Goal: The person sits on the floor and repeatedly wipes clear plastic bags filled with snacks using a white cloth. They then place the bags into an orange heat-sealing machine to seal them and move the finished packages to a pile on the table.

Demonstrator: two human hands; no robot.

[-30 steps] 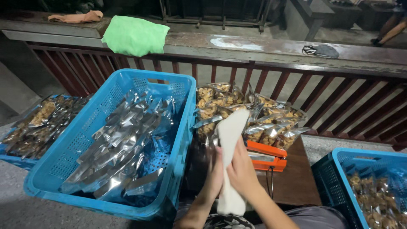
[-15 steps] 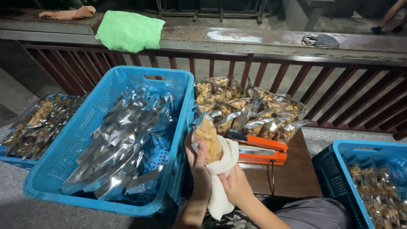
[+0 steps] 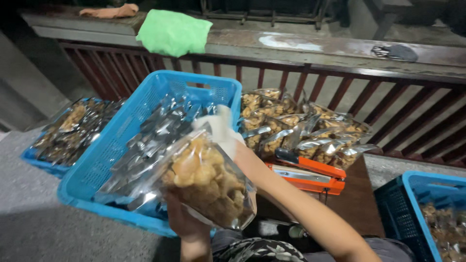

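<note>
While the left hand (image 3: 187,221) cups its grip under a clear snack bag (image 3: 208,182), the right hand (image 3: 228,143) closes on the bag's top edge. Bag held above the blue crate (image 3: 97,170) of foil pouches. Orange sealer (image 3: 306,172) sits on the tabletop (image 3: 361,204) beside piled filled bags (image 3: 301,128).
</note>
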